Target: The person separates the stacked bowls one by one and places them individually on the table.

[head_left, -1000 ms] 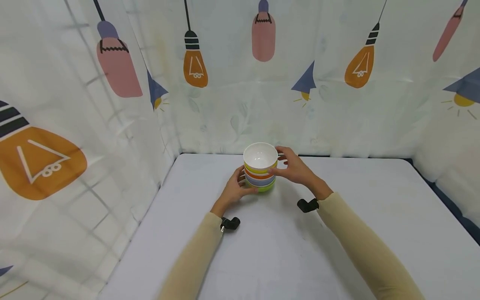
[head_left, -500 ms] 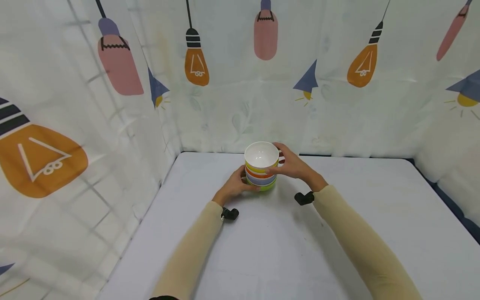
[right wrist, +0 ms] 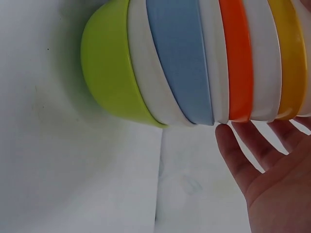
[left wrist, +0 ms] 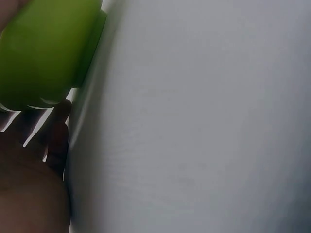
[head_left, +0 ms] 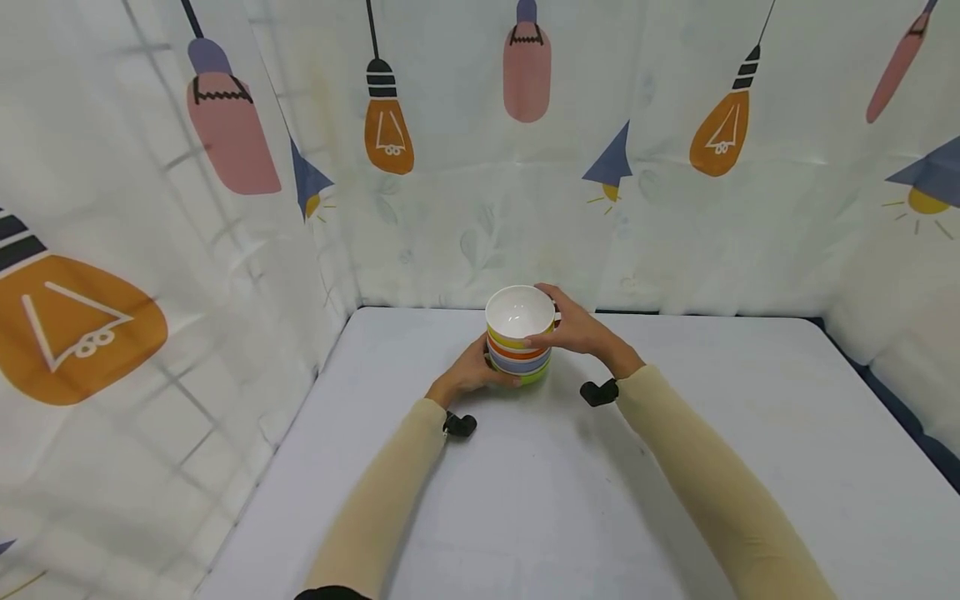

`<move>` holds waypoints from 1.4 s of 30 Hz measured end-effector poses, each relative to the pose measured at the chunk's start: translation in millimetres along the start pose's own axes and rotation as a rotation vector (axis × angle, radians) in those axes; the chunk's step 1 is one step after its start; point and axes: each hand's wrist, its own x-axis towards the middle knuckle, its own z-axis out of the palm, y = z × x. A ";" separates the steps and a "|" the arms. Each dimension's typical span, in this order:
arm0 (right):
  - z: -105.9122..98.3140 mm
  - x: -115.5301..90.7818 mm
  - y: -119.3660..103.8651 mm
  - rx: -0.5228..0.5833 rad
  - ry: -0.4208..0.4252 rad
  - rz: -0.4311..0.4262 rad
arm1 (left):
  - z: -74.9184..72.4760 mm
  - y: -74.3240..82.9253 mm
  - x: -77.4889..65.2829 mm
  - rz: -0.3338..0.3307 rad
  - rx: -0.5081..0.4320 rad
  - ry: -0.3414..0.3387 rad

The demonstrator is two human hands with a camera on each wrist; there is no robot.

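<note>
A stack of nested bowls stands on the white table (head_left: 570, 500), near its back edge. From the top down they are a yellow bowl (head_left: 520, 312) with a white inside, an orange bowl (right wrist: 238, 63), a blue bowl (right wrist: 180, 58) and a green bowl (right wrist: 107, 63). My left hand (head_left: 471, 369) grips the green bowl low down, thumb in front and fingers round the far left side. Higher up, my right hand (head_left: 573, 327) holds the yellow bowl from the right, its thumb on the front. In the right wrist view, its fingertips lie along the orange and yellow bowls.
Behind the table hangs a pale curtain (head_left: 450, 225) printed with lamps and bulbs, and it continues along the left side. Black wrist cameras (head_left: 600, 392) sit on both wrists.
My right hand has shifted slightly left and settled closer round the upper bowls. The left hand has come a little further round the base. The stack stays in place.
</note>
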 end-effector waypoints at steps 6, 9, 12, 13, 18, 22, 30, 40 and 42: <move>1.4 1.0 2.9 0.003 0.005 0.002 | 0.5 -2.0 0.9 0.010 0.015 0.001; 1.5 1.0 4.2 0.006 0.011 -0.005 | 0.8 -1.7 0.4 0.017 0.017 0.004; 2.1 0.7 4.1 0.010 0.023 -0.009 | 1.0 -1.7 0.1 0.021 0.011 0.011; 2.3 0.5 3.8 0.010 0.028 -0.012 | 1.1 -1.5 -0.1 0.021 0.008 0.015; 4.0 0.3 1.3 -0.009 0.055 -0.017 | 1.2 -0.4 -0.7 0.024 0.005 0.036; 5.9 0.6 1.9 -0.018 0.069 -0.033 | 1.4 -1.4 -1.4 0.024 0.011 0.044; 10.5 -0.3 3.7 -0.027 0.106 -0.067 | 1.9 -5.5 -4.0 0.020 0.023 0.059; 6.6 -2.3 0.0 0.010 0.182 -0.104 | 0.7 -2.9 -7.6 0.028 0.039 0.055; 3.5 -4.0 -1.3 0.027 0.196 -0.104 | 0.2 -2.7 -8.1 0.029 0.045 0.057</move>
